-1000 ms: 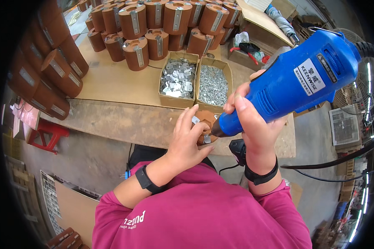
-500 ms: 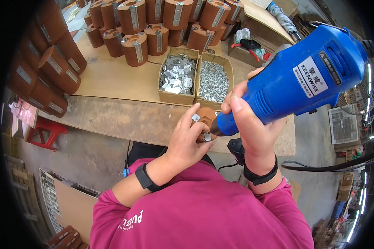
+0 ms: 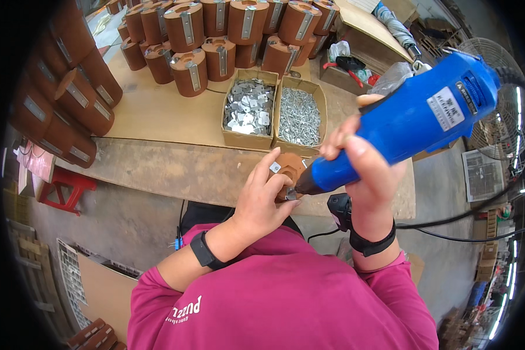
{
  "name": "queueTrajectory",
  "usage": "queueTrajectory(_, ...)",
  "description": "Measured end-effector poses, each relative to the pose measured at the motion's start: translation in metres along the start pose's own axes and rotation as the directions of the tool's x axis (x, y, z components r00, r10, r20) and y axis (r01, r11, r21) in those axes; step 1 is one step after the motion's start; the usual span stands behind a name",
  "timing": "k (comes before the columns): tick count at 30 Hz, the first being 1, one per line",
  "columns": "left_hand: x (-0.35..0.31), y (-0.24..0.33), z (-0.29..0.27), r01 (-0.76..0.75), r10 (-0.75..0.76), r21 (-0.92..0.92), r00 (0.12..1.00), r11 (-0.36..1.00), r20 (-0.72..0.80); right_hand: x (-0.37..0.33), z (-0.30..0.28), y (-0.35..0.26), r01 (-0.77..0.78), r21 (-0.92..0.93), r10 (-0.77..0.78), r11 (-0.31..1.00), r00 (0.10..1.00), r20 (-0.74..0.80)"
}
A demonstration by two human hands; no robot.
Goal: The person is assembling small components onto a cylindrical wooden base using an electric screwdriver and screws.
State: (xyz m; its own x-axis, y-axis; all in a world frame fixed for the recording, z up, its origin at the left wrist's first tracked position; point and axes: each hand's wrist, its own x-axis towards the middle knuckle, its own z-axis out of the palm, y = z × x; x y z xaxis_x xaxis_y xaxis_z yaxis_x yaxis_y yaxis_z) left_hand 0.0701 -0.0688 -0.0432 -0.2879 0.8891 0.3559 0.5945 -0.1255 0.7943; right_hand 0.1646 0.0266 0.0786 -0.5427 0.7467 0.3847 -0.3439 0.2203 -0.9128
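My right hand grips a big blue electric power driver, its black tip pressed against a small brown part. My left hand holds that brown part from below and the side, just in front of my chest at the table's near edge. A small metal plate shows on the part's top. A black cable runs off the tool to the right.
On the wooden table stand two cardboard boxes, one with metal plates and one with screws. Many brown cylindrical parts are stacked at the back and left. A red stool and a fan stand nearby.
The blue driver has tilted slightly and its tip stays on the brown part; my left hand has shifted its fingers around the part. The view has drifted a little.
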Motion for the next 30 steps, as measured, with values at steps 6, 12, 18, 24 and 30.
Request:
queueTrajectory(6,0.003,-0.003,-0.007,-0.097,0.098,0.025,0.995,0.995,-0.019,0.001,-0.039,0.0,0.118,0.213,-0.088,0.97,0.985,-0.148)
queueTrajectory(12,0.006,-0.002,-0.01,-0.139,0.139,-0.008,0.99,0.99,0.008,-0.016,-0.078,0.025,0.004,0.265,0.099,0.964,0.922,-0.373)
queueTrajectory(18,0.013,0.01,-0.004,-0.136,0.14,0.202,0.99,0.97,-0.006,-0.029,-0.11,0.08,-0.04,0.39,0.273,0.92,0.78,-0.563)
queueTrajectory(24,0.023,-0.01,-0.056,-0.312,0.238,0.331,0.94,0.89,0.246,-0.049,-0.142,0.126,-0.167,0.5,0.488,0.85,0.606,-0.628)
queueTrajectory(30,0.015,0.014,-0.054,0.021,-0.027,0.025,0.959,0.999,0.283,-0.057,-0.151,0.146,-0.202,0.588,0.588,0.783,0.547,-0.596)
